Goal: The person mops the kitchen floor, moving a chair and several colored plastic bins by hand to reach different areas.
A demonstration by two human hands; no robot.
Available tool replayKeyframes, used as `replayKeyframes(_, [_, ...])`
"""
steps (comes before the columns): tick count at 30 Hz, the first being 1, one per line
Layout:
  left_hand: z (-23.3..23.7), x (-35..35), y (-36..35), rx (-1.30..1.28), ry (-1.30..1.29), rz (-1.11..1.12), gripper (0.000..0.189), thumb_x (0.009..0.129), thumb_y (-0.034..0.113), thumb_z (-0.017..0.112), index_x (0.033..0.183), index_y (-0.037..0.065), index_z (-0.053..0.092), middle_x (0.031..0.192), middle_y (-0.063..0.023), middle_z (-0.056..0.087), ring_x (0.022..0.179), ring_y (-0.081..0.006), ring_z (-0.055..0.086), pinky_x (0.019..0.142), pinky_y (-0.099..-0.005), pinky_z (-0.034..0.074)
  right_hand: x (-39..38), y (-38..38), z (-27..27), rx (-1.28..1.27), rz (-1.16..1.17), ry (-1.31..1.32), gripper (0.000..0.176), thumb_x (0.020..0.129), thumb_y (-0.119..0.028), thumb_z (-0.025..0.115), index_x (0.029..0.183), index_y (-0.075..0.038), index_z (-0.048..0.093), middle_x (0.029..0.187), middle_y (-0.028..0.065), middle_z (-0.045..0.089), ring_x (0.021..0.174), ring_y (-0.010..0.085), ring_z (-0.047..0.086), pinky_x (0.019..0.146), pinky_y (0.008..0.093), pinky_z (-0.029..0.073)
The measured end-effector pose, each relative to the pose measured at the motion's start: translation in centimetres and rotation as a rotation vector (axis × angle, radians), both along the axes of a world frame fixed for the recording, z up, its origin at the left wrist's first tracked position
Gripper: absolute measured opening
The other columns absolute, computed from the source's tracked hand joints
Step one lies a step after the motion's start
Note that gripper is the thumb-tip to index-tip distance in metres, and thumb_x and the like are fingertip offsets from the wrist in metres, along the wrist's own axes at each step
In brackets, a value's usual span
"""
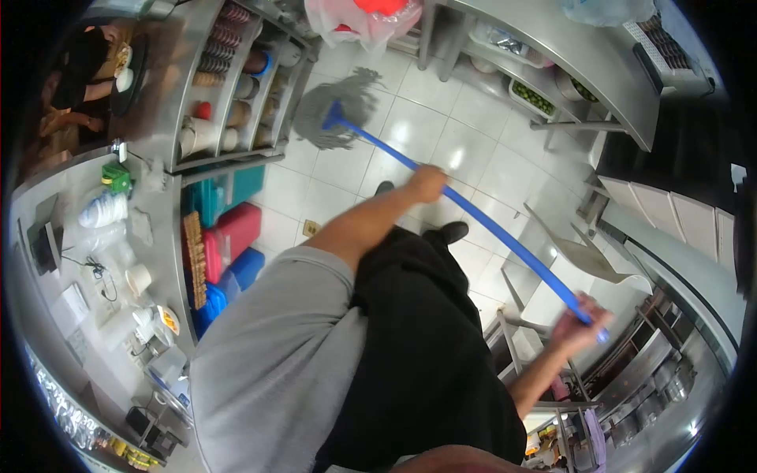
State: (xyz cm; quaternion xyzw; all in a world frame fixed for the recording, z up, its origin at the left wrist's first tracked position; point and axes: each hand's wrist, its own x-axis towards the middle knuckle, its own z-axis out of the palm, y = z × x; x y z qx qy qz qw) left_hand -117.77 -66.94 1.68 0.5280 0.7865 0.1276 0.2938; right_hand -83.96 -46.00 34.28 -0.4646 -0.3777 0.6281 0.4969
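A long blue mop handle [505,236] crosses the view at a slant, from the lower right up to the grey mop head [327,110]. The mop head lies spread on the white tiled floor [426,91] at the upper middle. Around the middle part of the handle my left hand [426,183] is closed, with that arm stretched forward. My right hand [582,322] is wrapped round the handle close to its lower right end.
A metal shelf [229,87] with stacked items stands left of the mop head. Colored bins [233,236] line the left side. A steel table [583,55] is at upper right, a chair [587,252] at right. Another person's arm [98,91] shows at far upper left.
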Motion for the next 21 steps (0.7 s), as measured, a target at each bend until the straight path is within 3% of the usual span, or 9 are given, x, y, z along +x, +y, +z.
replayKeyframes(1, [-0.5,-3.1,-3.1,-0.052,0.049,0.094,0.017,0.077,0.016,0.072,0.092,0.009,0.076,0.1,-0.0185,0.072,0.104,-0.0368,0.069,0.094,-0.0512,0.054,-1.9,-2.4,-2.7,-0.094,0.105,-0.083,0.049,0.109,-0.048,0.051,0.077,-0.012,0.056,0.075,0.009,0.065,0.083,0.0291,0.066,0.08,0.045,0.056])
replayKeyframes(3, [-2.7,-6.2,-8.3,-0.322,0.241,0.404,0.043,0.085,0.015,0.067,0.128,0.009,0.068,0.131,-0.0189,0.066,0.128,-0.0386,0.059,0.107,-0.0534,0.048,-5.6,-7.4,-7.3,-0.193,0.361,-0.119,0.048,0.11,-0.054,0.043,0.092,-0.011,0.057,0.101,0.0182,0.072,0.103,0.0358,0.07,0.071,0.0457,0.059])
replayKeyframes(5, [-0.2,-8.5,-10.5,-0.615,0.065,0.598,0.059,0.096,0.022,0.061,0.153,0.014,0.048,0.167,-0.0192,0.031,0.151,-0.0434,0.036,0.118,-0.0599,0.037,-7.7,-10.9,-10.0,-0.374,0.544,-0.119,0.046,0.11,-0.054,0.043,0.111,-0.01,0.057,0.133,0.0235,0.063,0.117,0.0358,0.067,0.07,0.0438,0.061])
replayKeyframes(8, [3.4,-7.3,-11.8,-0.56,-0.076,0.68,0.056,0.099,0.024,0.059,0.152,0.016,0.047,0.172,-0.0205,0.019,0.154,-0.0466,0.029,0.121,-0.0586,0.034,-8.0,-12.2,-11.2,-0.637,0.692,-0.056,0.052,0.111,-0.053,0.043,0.127,-0.005,0.056,0.142,0.0201,0.059,0.118,0.0309,0.067,0.072,0.0391,0.062])
replayKeyframes(11, [-0.4,-3.5,-10.0,-0.454,-0.026,0.853,0.055,0.099,0.026,0.058,0.152,0.016,0.046,0.172,-0.0234,0.018,0.155,-0.0503,0.025,0.121,-0.0623,0.033,-5.3,-9.2,-11.7,-0.544,0.761,-0.124,0.052,0.11,-0.053,0.044,0.127,-0.006,0.057,0.143,0.0193,0.059,0.122,0.0301,0.064,0.074,0.0411,0.062])
replayKeyframes(15, [1.0,3.9,-2.0,-0.415,0.081,0.653,0.057,0.098,0.028,0.061,0.151,0.012,0.046,0.17,-0.0291,0.017,0.156,-0.0525,0.018,0.123,-0.0654,0.027,1.5,-0.5,-10.2,-0.417,0.642,-0.045,0.047,0.11,-0.053,0.044,0.113,-0.01,0.064,0.136,0.0209,0.061,0.131,0.0308,0.057,0.076,0.0435,0.064])
replayKeyframes(17, [0.2,10.6,1.8,-0.114,0.346,0.465,0.05,0.088,0.029,0.073,0.128,0.003,0.058,0.152,-0.0283,0.046,0.14,-0.0481,0.044,0.115,-0.0624,0.038,7.1,5.1,-7.6,-0.331,0.586,-0.068,0.046,0.109,-0.055,0.047,0.105,-0.012,0.063,0.13,0.0195,0.065,0.126,0.0355,0.062,0.073,0.0431,0.064])
replayKeyframes(19, [2.3,15.6,7.6,0.023,-0.032,0.314,0.039,0.083,0.03,0.076,0.106,0.001,0.064,0.121,-0.0235,0.063,0.117,-0.0423,0.057,0.104,-0.0628,0.044,14.1,10.5,-4.1,-0.224,0.47,-0.169,0.049,0.11,-0.056,0.043,0.095,-0.012,0.061,0.12,0.0191,0.069,0.119,0.0391,0.066,0.074,0.0428,0.063])
replayKeyframes(21, [6.5,23.6,13.9,0.239,0.006,0.275,0.031,0.08,0.029,0.078,0.093,0.004,0.065,0.098,-0.0175,0.063,0.099,-0.0388,0.059,0.092,-0.0592,0.046,21.6,15.4,1.5,-0.047,0.29,-0.227,0.054,0.108,-0.056,0.046,0.085,-0.01,0.062,0.101,0.0181,0.072,0.113,0.0406,0.068,0.077,0.0419,0.063])
